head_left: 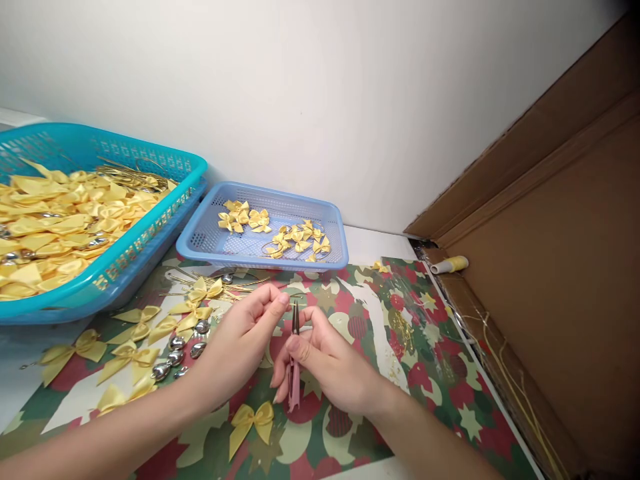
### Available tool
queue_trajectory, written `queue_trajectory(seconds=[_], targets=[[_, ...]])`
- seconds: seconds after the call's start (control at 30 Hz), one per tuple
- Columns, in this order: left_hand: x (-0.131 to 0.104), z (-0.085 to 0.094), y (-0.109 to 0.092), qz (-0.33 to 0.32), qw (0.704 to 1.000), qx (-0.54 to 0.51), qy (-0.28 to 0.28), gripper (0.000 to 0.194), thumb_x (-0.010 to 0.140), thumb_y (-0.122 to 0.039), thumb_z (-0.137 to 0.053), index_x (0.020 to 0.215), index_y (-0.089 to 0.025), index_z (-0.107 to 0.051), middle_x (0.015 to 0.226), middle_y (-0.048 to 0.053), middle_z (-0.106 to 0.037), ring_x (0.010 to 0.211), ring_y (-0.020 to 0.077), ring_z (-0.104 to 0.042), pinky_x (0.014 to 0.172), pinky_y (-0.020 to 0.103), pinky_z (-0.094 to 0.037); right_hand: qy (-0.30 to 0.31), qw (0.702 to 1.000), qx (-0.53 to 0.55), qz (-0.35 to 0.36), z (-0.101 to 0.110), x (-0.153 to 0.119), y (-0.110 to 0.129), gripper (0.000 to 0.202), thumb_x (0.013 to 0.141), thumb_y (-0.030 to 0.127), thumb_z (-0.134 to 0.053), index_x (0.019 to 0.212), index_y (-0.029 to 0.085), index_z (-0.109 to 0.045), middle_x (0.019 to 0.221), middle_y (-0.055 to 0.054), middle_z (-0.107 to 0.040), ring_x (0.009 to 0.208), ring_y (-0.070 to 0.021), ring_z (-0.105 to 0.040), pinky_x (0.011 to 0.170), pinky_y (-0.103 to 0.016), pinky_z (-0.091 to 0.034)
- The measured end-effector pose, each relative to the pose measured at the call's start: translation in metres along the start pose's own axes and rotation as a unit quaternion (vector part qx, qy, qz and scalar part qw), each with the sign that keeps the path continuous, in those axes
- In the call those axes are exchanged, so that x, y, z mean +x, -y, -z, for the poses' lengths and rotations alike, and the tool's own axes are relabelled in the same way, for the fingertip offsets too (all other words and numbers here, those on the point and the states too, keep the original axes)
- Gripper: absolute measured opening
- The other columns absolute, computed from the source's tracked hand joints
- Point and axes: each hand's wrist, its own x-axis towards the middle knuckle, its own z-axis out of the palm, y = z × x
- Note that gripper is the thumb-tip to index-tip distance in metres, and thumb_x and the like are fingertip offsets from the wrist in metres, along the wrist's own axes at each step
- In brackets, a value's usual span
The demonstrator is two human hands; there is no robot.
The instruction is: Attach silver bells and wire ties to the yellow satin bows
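My left hand (250, 330) is closed in a pinch on a thin gold wire (297, 295), whose end pokes out to the right of the fingertips. In my right hand (330, 363) are small pliers with pink handles (294, 387), dark jaws pointing up and away from me. The jaw tips are at the wire beside my left fingertips; whether they grip it is too small to tell. Just below my hands lies a yellow ribbon bow (253, 419). Left of my left forearm are several more yellow bows (131, 357) and shiny silver beads (176, 357).
A teal basket (193, 172) heaped with yellow bows, silver beads and gold wires stands at left. Behind my hands, a blue basket (260, 260) holds finished-looking bow clusters (299, 240). Patterned paper (345, 427) covers the table. Cardboard (550, 220) and a thread cone (453, 265) are at right.
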Motion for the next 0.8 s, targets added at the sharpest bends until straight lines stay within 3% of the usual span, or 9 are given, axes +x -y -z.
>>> queue_trajectory(seconds=[0.17,0.33,0.8], targets=[[-0.0007,-0.0038,0.0018,0.052,0.993,-0.076,0.068,0.041,0.092,-0.061,-0.049,0.074,-0.025,-0.042,0.041,-0.01,-0.049,0.033,0.0141,-0.053,0.037,0.021,-0.032,-0.014,1.0,-0.013,0.019,0.0013,0.0012,0.0003,0.051,0.087,0.068,-0.057,0.094,0.026,-0.029,0.067,0.007,-0.062,0.051,-0.0124,-0.062,0.049,-0.023,-0.047],[-0.0021,-0.0054,0.0006,0.062,0.983,-0.131,0.114,0.038,0.092,-0.06,-0.05,0.077,-0.026,-0.042,0.039,-0.008,-0.057,0.034,0.0185,-0.059,0.036,0.023,-0.038,-0.022,0.999,-0.005,0.026,0.0025,0.002,0.001,0.051,0.087,0.066,-0.06,0.093,0.026,-0.029,0.065,0.008,-0.061,0.05,-0.0117,-0.061,0.048,-0.022,-0.047],[-0.001,-0.0044,0.0015,0.055,0.983,-0.13,0.119,0.037,0.093,-0.059,-0.05,0.077,-0.026,-0.043,0.042,-0.005,-0.061,0.038,0.0208,-0.063,0.041,0.026,-0.043,-0.021,0.999,-0.004,0.038,0.0066,0.0023,-0.0006,0.049,0.088,0.063,-0.061,0.091,0.026,-0.029,0.062,0.009,-0.062,0.048,-0.0094,-0.06,0.047,-0.019,-0.047]])
